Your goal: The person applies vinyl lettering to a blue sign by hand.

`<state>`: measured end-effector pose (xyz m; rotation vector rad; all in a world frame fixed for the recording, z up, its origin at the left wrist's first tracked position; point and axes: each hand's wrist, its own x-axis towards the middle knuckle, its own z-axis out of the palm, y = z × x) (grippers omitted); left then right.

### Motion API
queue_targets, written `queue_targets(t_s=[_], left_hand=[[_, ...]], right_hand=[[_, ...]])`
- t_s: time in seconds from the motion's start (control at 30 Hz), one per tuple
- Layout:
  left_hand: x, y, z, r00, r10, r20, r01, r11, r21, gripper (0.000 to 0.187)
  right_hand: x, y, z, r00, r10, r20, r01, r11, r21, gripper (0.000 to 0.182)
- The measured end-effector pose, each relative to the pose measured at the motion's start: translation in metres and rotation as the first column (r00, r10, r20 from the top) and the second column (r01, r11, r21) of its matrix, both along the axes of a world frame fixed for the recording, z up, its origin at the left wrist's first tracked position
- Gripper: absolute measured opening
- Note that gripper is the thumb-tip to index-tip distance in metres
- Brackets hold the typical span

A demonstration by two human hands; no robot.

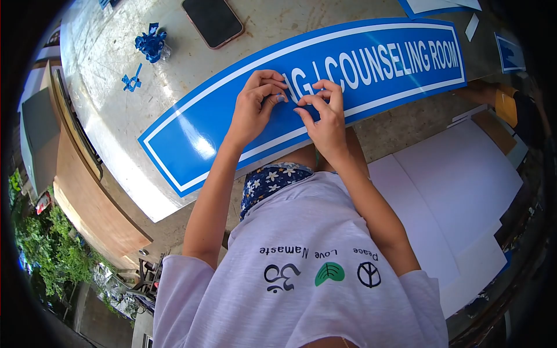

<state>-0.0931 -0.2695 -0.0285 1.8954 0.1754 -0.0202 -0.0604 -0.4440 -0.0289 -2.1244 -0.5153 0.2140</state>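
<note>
A long curved blue sign point(200, 136) with a white border line and white letters lies on the table before me. The letters point(394, 62) read "G | COUNSELING ROOM", with the part to the left covered by my hands. Over the sign's middle, my left hand point(258, 104) is closed in a pinch, a bluish spot showing at the thumb tip. Close beside it, my right hand point(325, 119) has thumb and index finger drawn together above the lettering. Whatever is between the fingertips of either hand is too small to make out.
On the metal table point(104, 52) are a phone point(213, 22), a crumpled clump of blue strips point(151, 44) and a small blue scrap point(132, 80). Other blue-and-white pieces point(510, 53) lie at the far right. Another person's yellow sleeve point(506, 104) shows there. White sheets point(447, 191) lie to my right.
</note>
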Motion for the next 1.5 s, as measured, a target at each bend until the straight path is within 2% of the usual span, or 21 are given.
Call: queue_targets(t_s=[0.07, 0.13, 0.47, 0.6, 0.7, 0.77, 0.8, 0.87, 0.9, 0.97, 1.0, 1.07, 1.13, 1.2, 1.3, 1.37, 1.43, 1.5], left_hand=[[0.0, 0.0, -0.001, 1.0, 0.008, 0.013, -0.008, 1.0, 0.001, 0.007], [0.0, 0.0, -0.003, 1.0, 0.013, 0.018, -0.014, 1.0, 0.01, 0.007], [-0.002, -0.002, -0.003, 0.997, 0.07, 0.017, -0.07, 0.997, 0.018, 0.008], [-0.002, 0.0, -0.007, 0.994, 0.103, 0.038, -0.102, 0.995, -0.006, 0.01], [-0.002, -0.001, -0.004, 0.991, 0.088, 0.097, -0.092, 0.995, 0.041, 0.015], [-0.003, -0.002, -0.002, 0.994, 0.074, 0.086, -0.082, 0.993, 0.089, 0.027], [-0.004, -0.003, -0.001, 0.994, 0.073, 0.086, -0.081, 0.993, 0.089, 0.027], [-0.004, -0.004, -0.002, 0.984, 0.081, 0.16, -0.105, 0.983, 0.148, 0.044], [-0.003, -0.005, -0.002, 0.983, 0.082, 0.162, -0.107, 0.983, 0.149, 0.044], [-0.002, -0.004, -0.003, 0.97, 0.132, 0.205, -0.144, 0.988, 0.048, 0.055], [-0.003, -0.004, -0.004, 0.969, 0.135, 0.207, -0.148, 0.988, 0.051, 0.055], [-0.005, -0.003, -0.006, 0.98, 0.138, 0.141, -0.134, 0.99, -0.036, 0.064], [-0.005, -0.003, -0.004, 0.981, 0.146, 0.128, -0.142, 0.989, -0.042, 0.064], [-0.005, -0.004, -0.002, 0.982, 0.153, 0.114, -0.149, 0.988, -0.049, 0.065], [-0.005, -0.006, 0.003, 0.983, 0.159, 0.093, -0.156, 0.987, -0.037, 0.06], [-0.004, -0.01, -0.001, 0.955, 0.138, 0.261, -0.189, 0.965, 0.18, 0.053], [-0.004, -0.015, -0.006, 0.938, 0.182, 0.295, -0.257, 0.937, 0.238, 0.047], [-0.005, -0.018, -0.012, 0.917, 0.223, 0.331, -0.324, 0.9, 0.291, 0.043]], right_hand=[[-0.002, 0.003, -0.004, 1.0, -0.014, 0.01, 0.014, 1.0, -0.017, 0.017], [-0.002, 0.007, -0.003, 0.99, -0.007, 0.139, 0.022, 0.994, -0.11, 0.012], [-0.001, 0.018, -0.002, 0.989, -0.015, 0.146, 0.042, 0.982, -0.183, 0.014], [0.008, 0.026, 0.008, 0.997, -0.056, 0.052, 0.064, 0.985, -0.158, 0.011], [0.014, 0.024, 0.009, 0.997, -0.078, -0.015, 0.075, 0.984, -0.159, 0.008], [0.014, 0.023, 0.009, 0.996, -0.071, -0.049, 0.061, 0.983, -0.173, 0.008], [0.016, 0.024, 0.008, 0.994, -0.076, -0.075, 0.063, 0.984, -0.169, 0.007], [0.019, 0.027, 0.009, 0.997, -0.061, -0.055, 0.05, 0.982, -0.184, 0.008], [0.022, 0.029, 0.01, 0.998, -0.044, -0.038, 0.035, 0.979, -0.199, 0.008], [0.029, 0.034, 0.012, 0.999, -0.019, -0.038, 0.011, 0.981, -0.192, 0.009], [0.032, 0.035, 0.013, 0.999, 0.004, -0.039, -0.011, 0.982, -0.187, 0.009], [0.038, 0.038, 0.015, 0.998, 0.02, -0.064, -0.032, 0.981, -0.191, 0.01], [0.043, 0.038, 0.014, 0.996, 0.034, -0.086, -0.05, 0.979, -0.197, 0.01], [0.045, 0.038, 0.011, 0.979, 0.054, -0.196, -0.079, 0.989, -0.124, 0.011], [0.043, 0.037, 0.011, 0.972, 0.066, -0.224, -0.087, 0.992, -0.089, 0.012], [0.038, 0.037, 0.015, 0.98, 0.065, -0.187, -0.087, 0.99, -0.109, 0.012], [0.029, 0.038, 0.021, 0.987, 0.064, -0.149, -0.084, 0.988, -0.13, 0.013], [0.017, 0.037, 0.021, 0.999, 0.032, -0.037, -0.036, 0.991, -0.132, 0.011]])
